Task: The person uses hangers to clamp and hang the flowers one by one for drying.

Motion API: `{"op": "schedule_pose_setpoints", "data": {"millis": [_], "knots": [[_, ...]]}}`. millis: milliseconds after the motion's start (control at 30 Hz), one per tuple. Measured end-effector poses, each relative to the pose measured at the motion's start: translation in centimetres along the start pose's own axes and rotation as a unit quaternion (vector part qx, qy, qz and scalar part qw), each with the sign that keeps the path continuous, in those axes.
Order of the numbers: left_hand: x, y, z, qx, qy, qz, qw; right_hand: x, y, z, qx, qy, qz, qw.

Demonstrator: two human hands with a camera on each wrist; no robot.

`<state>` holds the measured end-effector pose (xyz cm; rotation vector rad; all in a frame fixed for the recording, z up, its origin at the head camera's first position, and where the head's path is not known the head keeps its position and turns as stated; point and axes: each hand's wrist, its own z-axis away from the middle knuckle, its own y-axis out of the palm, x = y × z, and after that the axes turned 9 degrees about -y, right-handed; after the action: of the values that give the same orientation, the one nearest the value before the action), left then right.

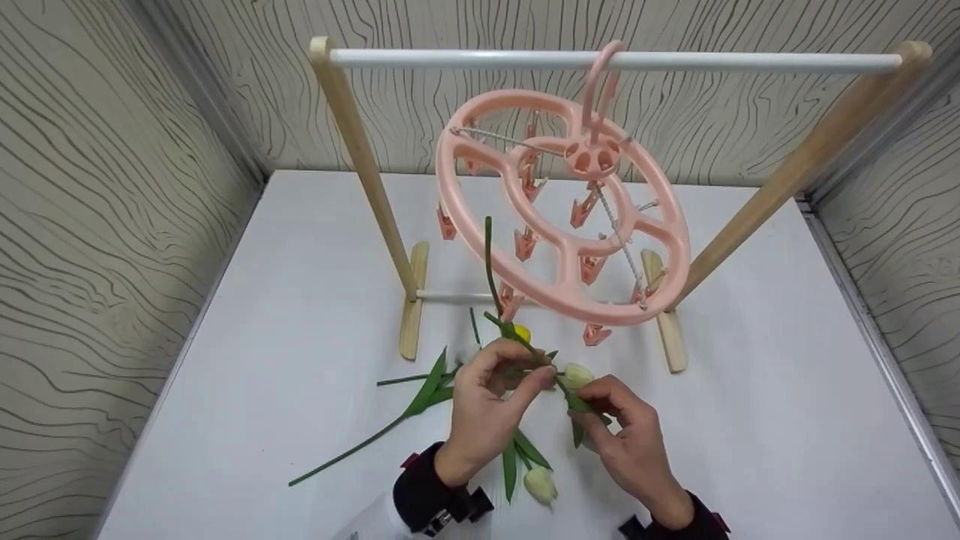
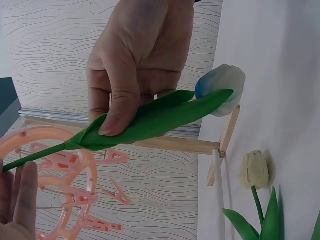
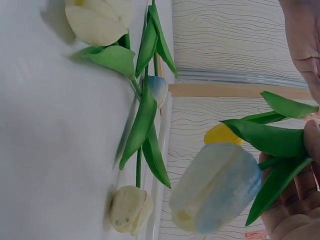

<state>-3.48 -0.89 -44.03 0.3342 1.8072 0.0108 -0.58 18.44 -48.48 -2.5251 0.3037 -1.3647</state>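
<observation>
An artificial tulip with a blue-and-white bloom [image 3: 215,187] is held by both hands. My left hand [image 1: 484,409] pinches its green stem [image 2: 37,156]. My right hand [image 1: 634,442] grips the leaves [image 2: 150,122] close below the bloom, thumb on top. In the head view the fingers mostly hide that bloom. Behind the hands a yellow bloom [image 1: 521,332] shows, and a long stem [image 1: 491,262] rises beside the hanger's front clip [image 1: 510,300]; I cannot tell whether the clip holds it. White tulips [image 1: 540,485] lie on the table around the hands.
A pink oval clip hanger [image 1: 480,217] hangs tilted from the white rod [image 1: 465,58] of a wooden-legged stand [image 1: 367,172], with several clips dangling. Another green stem [image 1: 345,454] with leaves lies to the left on the white table [image 1: 262,315]. Wood-grain-patterned walls [image 1: 90,187] enclose the table.
</observation>
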Motion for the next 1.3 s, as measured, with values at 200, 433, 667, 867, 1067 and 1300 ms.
{"op": "schedule_pose_setpoints", "data": {"millis": [200,433,667,867,1067,1300], "knots": [[-0.2,-0.1,-0.2,0.006,0.002,0.007,1.0000,-0.2,-0.2,0.2,0.008,-0.010,-0.015,1.000],[-0.4,-0.4,-0.3,0.017,0.003,0.001,0.9998,-0.3,-1.0,0.2,0.043,-0.021,-0.029,0.998],[-0.8,-0.7,-0.5,0.020,0.015,-0.007,0.9997,-0.4,-2.6,-0.6,0.036,-0.038,-0.025,0.998],[-1.1,-1.1,-0.8,0.016,0.039,-0.023,0.9989,-0.3,-3.9,-2.7,0.008,-0.054,0.005,0.998],[-1.4,-1.3,-1.1,0.021,0.049,-0.031,0.9981,-0.2,-4.6,-4.9,-0.002,-0.056,-0.005,0.998],[-1.6,-1.3,-1.2,0.029,0.052,-0.040,0.9975,-0.1,-4.3,-6.9,-0.003,-0.076,-0.068,0.995]]}}
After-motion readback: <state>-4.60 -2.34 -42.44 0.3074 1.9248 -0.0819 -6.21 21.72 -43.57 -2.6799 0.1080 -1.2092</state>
